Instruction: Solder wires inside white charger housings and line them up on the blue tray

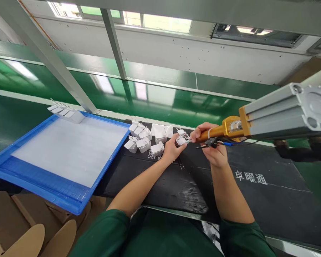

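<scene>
My left hand [172, 148] is closed around an open white plug adapter [181, 138], its metal prongs pointing up and away. My right hand [212, 150] grips the front of a gold-coloured tool [212, 133] joined to a large grey metal cylinder [278, 110]. The tool's narrow tip meets the adapter; exactly what it touches inside is too small to make out. Dark wires and a small black part [212, 142] with a blue end hang by my right fingers, and I cannot tell whether they are held. Left of my left hand stand several white adapters [143, 144], prongs up.
A blue tray [107, 162] lined with a white sheet lies to the left, with a row of white adapters [66, 111] at its far corner. Black matting [259, 192] covers the bench. Beyond runs a green conveyor belt [160, 96]; cardboard [29, 228] sits below left.
</scene>
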The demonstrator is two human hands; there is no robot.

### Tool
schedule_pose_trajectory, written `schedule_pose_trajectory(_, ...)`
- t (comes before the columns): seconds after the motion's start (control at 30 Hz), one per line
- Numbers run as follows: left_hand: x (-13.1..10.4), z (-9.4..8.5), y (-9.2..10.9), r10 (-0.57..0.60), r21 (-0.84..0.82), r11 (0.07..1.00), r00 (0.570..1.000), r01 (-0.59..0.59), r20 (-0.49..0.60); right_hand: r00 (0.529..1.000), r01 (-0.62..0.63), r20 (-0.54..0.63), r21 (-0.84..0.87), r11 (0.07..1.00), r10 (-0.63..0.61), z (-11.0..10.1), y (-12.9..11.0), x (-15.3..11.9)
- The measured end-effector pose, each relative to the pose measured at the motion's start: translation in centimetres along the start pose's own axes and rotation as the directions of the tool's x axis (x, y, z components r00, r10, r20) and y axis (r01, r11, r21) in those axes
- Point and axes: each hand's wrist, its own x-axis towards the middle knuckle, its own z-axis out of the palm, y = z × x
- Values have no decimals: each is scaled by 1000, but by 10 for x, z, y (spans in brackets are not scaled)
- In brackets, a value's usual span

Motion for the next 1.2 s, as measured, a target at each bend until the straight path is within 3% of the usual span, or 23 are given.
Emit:
schedule_pose_trajectory(0.13, -2, -4, 4, -44, 46, 998, 999, 45, -21, 995, -31, 90, -83, 996, 38, -23, -8, 7)
schedule_pose_trajectory(0.33, -18, -10, 26, 23, -62, 998, 987, -14, 157, 990, -138, 3, -188, 972, 141, -53, -10, 12)
schedule_pose_trajectory(0.47, -38, -28, 51, 41, -72, 997, 969, -24, 242, 988, -153, -6, -231, 961, 156, -60, -9, 12)
schedule_pose_trajectory(0.6, -67, -53, 60, -28, 4, 1000, 980, 28, 199, 984, -165, 26, -243, 956, 176, -62, -12, 13)
schedule_pose_trajectory(0.77, -101, -76, 54, -193, -65, 976, 962, 208, 191, 981, -168, 62, -223, 960, 186, -59, -16, 15)
schedule_pose_trajectory(0.87, -114, -82, 49, -221, -48, 971, 954, 235, 203, 979, -170, 79, -196, 966, 189, -56, -19, 15)
schedule_pose_trajectory(0.97, -118, -84, 39, -206, 129, 974, 964, 185, 169, 981, -159, 84, -187, 969, 177, -55, -20, 15)
schedule_pose_trajectory(1.1, -116, -85, 21, -238, 428, 888, 964, 168, 116, 983, -142, 89, -183, 973, 160, -55, -18, 14)
schedule_pose_trajectory(1.2, -111, -87, 11, -279, 423, 886, 947, 190, 158, 984, -143, 80, -185, 972, 160, -55, -16, 13)
